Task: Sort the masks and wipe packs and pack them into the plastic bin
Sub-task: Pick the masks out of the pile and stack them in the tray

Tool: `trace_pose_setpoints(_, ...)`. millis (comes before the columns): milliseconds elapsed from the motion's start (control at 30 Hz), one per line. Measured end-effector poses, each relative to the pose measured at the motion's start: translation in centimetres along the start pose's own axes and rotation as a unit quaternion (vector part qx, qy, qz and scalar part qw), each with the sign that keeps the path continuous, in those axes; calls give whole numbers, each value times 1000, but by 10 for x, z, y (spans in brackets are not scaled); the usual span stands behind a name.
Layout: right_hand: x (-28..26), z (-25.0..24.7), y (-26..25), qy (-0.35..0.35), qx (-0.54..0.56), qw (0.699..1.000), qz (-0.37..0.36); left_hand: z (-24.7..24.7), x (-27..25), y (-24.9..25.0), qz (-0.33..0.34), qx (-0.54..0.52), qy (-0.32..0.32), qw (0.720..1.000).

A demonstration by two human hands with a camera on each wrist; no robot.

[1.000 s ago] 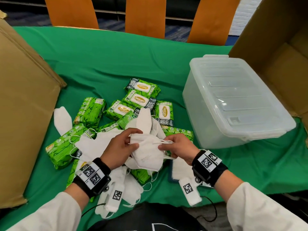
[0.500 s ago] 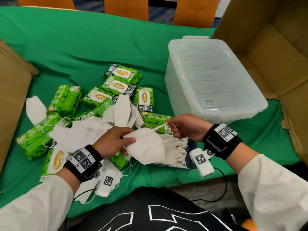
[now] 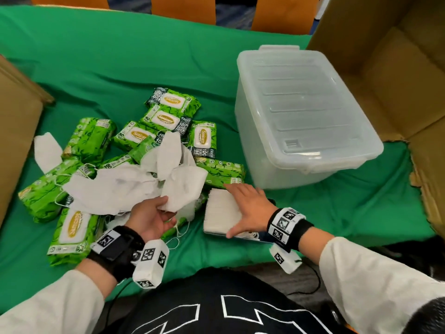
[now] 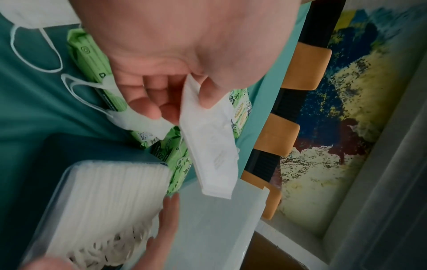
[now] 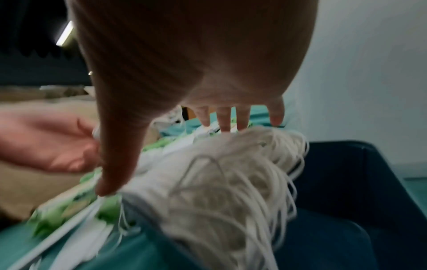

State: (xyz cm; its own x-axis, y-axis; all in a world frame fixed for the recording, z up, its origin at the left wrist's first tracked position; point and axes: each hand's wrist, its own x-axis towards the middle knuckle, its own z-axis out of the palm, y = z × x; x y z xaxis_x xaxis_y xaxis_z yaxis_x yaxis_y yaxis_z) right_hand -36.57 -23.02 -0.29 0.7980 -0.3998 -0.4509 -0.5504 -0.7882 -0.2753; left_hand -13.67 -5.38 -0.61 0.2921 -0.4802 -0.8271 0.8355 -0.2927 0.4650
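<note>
resting flat on a neat stack of masks near the desk's front edge, the right hand has its fingers spread and straight, thumb down one side of the stack, nothing gripped. the stack sits on something dark blue, with its white ear loops bunched at the end nearest the person. just to the left, the left hand is palm up and pinches a single folded mask between thumb and fingers; in the left wrist view the mask hangs out from that pinch towards the stack.

beyond the left hand lies a loose heap of white masks, ear loops trailing, draped over several green wipe packs. one pack lies flat at the near left with its yellow label up, others are scattered behind and to the left of the heap, and a few more label-up packs sit farther back. a lone mask lies at the far left of the group.

to the right of the packs, well behind the right hand, stands the plastic bin, translucent, its lid on. everything sits on a green cloth covering the desk. brown cardboard rises at the right edge and more at the left.
</note>
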Motion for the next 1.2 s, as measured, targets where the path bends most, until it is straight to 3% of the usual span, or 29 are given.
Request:
trace_pose_setpoints(167,19,9,10,40,13,999,15,13,-9,-13,99,62,2,993)
trace_pose_setpoints(267,28,1,16,41,53,997,26,29,-22,-17,187,160,-13,969)
trace_pose_setpoints(333,37,10,24,58,86,994,39,36,-29,-18,259,240,-47,934)
trace_pose_setpoints(467,61,37,64,-13,86,996,6,39,-23,-26,380,422,-129,813)
trace_pose_setpoints(600,58,11,39,8,88,996,11,44,-8,-50,410,469,-154,767)
trace_pose_setpoints(700,52,6,30,10,101,995,-12,43,4,-61,452,548,-145,689)
trace_pose_setpoints(833,48,9,33,20,105,994,-6,43,7,-62,411,742,-127,514)
trace_pose_setpoints(967,49,16,35,27,93,995,-10,59,-3,-62,374,859,-119,328)
trace_pose_setpoints(1033,49,16,35,36,90,995,-6,73,-9,-65,350,892,-122,258)
trace_pose_setpoints(1100,49,17,34,37,94,995,-5,84,-14,-67,338,905,-117,229)
trace_pose_setpoints(1200,48,16,34,27,98,995,3,87,-18,-63,329,910,-74,241)
